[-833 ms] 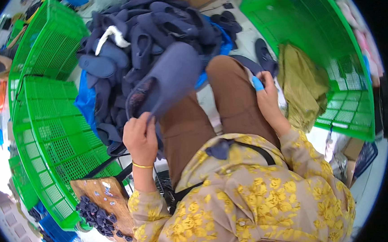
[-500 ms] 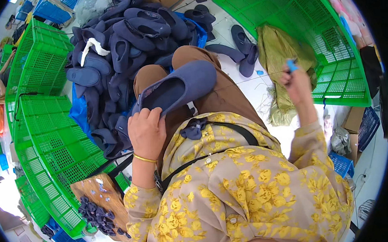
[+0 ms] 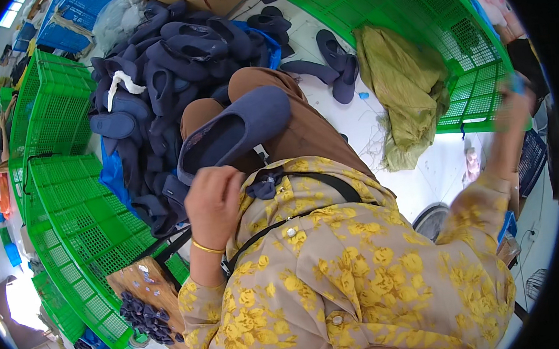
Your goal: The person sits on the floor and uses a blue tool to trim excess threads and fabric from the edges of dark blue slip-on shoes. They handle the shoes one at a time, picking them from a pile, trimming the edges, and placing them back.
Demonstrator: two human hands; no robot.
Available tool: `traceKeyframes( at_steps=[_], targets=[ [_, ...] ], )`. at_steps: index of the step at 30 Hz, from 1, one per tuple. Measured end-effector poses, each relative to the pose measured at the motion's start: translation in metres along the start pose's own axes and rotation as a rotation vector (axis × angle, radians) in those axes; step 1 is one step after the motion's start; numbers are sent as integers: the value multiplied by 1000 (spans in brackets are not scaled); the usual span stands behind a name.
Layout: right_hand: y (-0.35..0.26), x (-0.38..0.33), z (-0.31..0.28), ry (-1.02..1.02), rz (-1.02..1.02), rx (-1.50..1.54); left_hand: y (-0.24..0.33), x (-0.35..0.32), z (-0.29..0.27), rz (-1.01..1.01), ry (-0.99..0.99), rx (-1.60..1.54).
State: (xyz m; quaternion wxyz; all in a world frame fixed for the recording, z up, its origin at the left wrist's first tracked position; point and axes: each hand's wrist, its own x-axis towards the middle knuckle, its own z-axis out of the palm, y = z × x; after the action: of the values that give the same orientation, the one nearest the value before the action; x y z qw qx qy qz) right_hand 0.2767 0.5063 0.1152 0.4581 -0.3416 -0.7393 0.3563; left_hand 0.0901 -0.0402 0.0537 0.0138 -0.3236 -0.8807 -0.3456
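Observation:
A dark blue slip-on shoe [image 3: 250,121] lies tilted across my knees, its opening upward. My left hand [image 3: 213,202] is closed at its near edge by the heel, with fingertips curled against the shoe. Far out to the right, my right hand [image 3: 512,116] is raised and smeared by motion. Something small and blue shows at its fingertips, too blurred to name. A small dark fabric bow [image 3: 264,184] rests on my lap beside the left hand. Beyond my knees rises a big heap of similar shoes [image 3: 175,71], with a white strip [image 3: 121,86] on it.
Green plastic crates [image 3: 77,201] stand along the left, and another green crate [image 3: 404,3] stands at the upper right. An olive sack [image 3: 403,88] lies near loose shoes [image 3: 340,66]. Dark bows [image 3: 146,319] sit on a wooden board [image 3: 141,281] at lower left.
My right hand has swung outward to the right, away from the shoe. The left hand stays by the heel, its fingers more curled. The whole view has shifted slightly.

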Motion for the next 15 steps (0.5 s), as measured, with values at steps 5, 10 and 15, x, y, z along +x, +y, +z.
traceKeyframes(
  at_steps=[5,10,15],
  targets=[
    [-57,-183,166,-726,92,91,5,-7,32,6,-347,79],
    [-100,-235,200,-1367,248,331,-4,-8,21,-252,-460,-113],
    [-105,-248,207,-1503,353,377,8,0,8,-233,-356,-486]
  ],
)
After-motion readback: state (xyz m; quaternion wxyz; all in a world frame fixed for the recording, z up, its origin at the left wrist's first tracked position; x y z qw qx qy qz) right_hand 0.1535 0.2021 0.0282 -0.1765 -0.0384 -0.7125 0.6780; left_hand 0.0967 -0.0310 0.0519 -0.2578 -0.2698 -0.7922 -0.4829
